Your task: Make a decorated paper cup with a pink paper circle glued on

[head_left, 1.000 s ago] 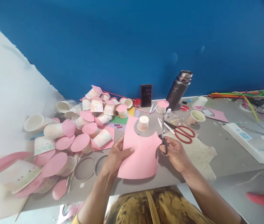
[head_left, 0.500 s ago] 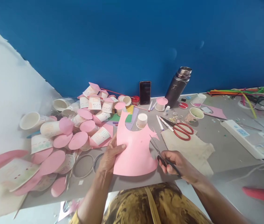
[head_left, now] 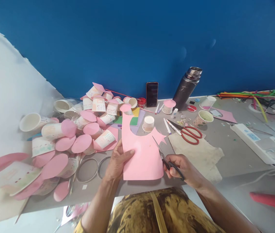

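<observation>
My left hand (head_left: pixel 119 160) grips a pink paper sheet (head_left: pixel 143 160) by its left edge, thumb on top. The sheet has a rounded cut-out along its upper edge and a jagged point at its upper right. Black-handled scissors (head_left: pixel 173 168) are in my right hand (head_left: pixel 182 166), fingers in the handle loops. Their blades lie over the right side of the sheet, pointing up and left. Just beyond the sheet stands an upside-down white paper cup (head_left: pixel 148 124).
Paper cups with pink discs (head_left: pixel 81 144) crowd the left side. Red-handled scissors (head_left: pixel 190 134) and markers (head_left: pixel 167 126) lie right of centre, near a beige cloth (head_left: pixel 195 153). Behind stand a phone (head_left: pixel 152 94) and a dark flask (head_left: pixel 187 89). A power strip (head_left: pixel 256 142) lies at right.
The scissors' blades have moved from the sheet's right edge onto its right side, reaching further left. The pink sheet has shifted slightly right and turned a little in my left hand.
</observation>
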A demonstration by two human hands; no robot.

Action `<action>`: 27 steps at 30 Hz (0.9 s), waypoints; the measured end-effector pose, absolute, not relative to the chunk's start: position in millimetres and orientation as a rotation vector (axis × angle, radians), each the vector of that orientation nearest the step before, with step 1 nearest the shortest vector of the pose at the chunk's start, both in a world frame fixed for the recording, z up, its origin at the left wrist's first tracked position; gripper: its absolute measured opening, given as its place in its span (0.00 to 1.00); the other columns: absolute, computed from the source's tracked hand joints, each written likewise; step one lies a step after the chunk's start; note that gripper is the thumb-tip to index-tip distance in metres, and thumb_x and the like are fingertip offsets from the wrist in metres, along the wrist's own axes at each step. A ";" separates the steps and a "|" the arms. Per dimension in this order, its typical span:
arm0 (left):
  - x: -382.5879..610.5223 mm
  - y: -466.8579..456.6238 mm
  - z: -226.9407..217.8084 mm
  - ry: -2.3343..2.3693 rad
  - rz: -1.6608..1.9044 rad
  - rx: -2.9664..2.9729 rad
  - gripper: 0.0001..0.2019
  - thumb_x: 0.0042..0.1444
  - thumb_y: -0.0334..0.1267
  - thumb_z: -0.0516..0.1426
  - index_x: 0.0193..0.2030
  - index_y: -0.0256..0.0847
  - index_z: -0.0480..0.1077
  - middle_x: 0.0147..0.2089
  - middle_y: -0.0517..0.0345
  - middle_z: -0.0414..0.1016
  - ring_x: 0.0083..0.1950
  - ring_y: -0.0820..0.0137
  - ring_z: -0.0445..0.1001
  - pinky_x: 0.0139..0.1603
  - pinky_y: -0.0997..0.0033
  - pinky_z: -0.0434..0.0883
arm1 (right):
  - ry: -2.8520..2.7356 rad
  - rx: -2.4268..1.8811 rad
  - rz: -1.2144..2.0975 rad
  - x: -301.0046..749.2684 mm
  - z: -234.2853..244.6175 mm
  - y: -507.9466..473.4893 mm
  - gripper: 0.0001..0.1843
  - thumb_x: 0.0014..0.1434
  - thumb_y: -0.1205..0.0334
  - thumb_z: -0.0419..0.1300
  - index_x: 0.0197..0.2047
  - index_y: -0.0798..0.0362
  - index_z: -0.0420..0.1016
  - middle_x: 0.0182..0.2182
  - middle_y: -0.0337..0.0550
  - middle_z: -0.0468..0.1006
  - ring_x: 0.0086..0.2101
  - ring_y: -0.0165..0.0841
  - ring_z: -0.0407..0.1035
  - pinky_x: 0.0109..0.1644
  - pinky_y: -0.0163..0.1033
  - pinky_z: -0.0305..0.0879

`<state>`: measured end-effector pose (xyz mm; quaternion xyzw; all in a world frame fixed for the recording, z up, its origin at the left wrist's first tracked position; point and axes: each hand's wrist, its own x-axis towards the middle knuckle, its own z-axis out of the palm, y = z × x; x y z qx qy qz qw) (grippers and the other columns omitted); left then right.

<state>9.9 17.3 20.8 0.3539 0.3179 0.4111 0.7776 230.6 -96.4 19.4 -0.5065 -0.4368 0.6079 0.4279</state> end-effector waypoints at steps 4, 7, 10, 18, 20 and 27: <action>8.4 16.2 18.8 0.722 0.906 0.772 0.42 0.45 0.35 0.73 0.68 0.47 0.65 0.52 0.48 0.84 0.47 0.54 0.85 0.49 0.56 0.81 | -1.103 -1.263 1.514 230.6 16.1 -96.0 0.35 0.47 0.26 0.68 0.30 0.53 0.72 0.23 0.40 0.72 0.25 0.30 0.63 0.30 0.36 0.60; 8.1 15.0 16.9 0.734 0.920 0.781 0.42 0.45 0.36 0.73 0.68 0.47 0.65 0.52 0.48 0.84 0.47 0.54 0.85 0.49 0.56 0.81 | -1.099 -1.223 1.513 230.1 12.3 -95.8 0.35 0.48 0.26 0.67 0.31 0.54 0.72 0.23 0.39 0.72 0.24 0.30 0.63 0.31 0.36 0.60; 8.4 13.5 14.4 0.733 0.934 0.792 0.42 0.46 0.36 0.73 0.68 0.48 0.65 0.53 0.49 0.84 0.48 0.55 0.84 0.50 0.57 0.80 | -1.104 -1.200 1.506 229.0 10.6 -95.9 0.37 0.49 0.24 0.65 0.33 0.55 0.73 0.22 0.39 0.72 0.25 0.30 0.63 0.32 0.36 0.61; 11.9 8.6 11.6 0.732 0.953 0.776 0.41 0.47 0.36 0.72 0.68 0.47 0.65 0.51 0.49 0.85 0.48 0.54 0.84 0.50 0.57 0.81 | -1.074 -1.169 1.498 226.5 5.9 -98.9 0.38 0.50 0.23 0.64 0.34 0.55 0.74 0.22 0.39 0.72 0.24 0.30 0.61 0.33 0.37 0.57; 12.8 7.9 11.5 0.732 0.953 0.765 0.41 0.47 0.35 0.72 0.68 0.47 0.65 0.50 0.49 0.85 0.48 0.54 0.84 0.50 0.57 0.81 | -1.063 -1.164 1.492 225.8 3.1 -99.4 0.38 0.50 0.23 0.64 0.34 0.56 0.75 0.21 0.38 0.72 0.24 0.30 0.61 0.33 0.37 0.56; 12.9 7.3 11.0 0.750 0.957 0.753 0.40 0.46 0.36 0.73 0.67 0.49 0.67 0.49 0.51 0.85 0.47 0.55 0.85 0.50 0.58 0.81 | -1.008 -1.161 1.505 222.6 2.2 -99.3 0.37 0.49 0.24 0.65 0.33 0.55 0.75 0.21 0.38 0.71 0.23 0.30 0.59 0.32 0.37 0.54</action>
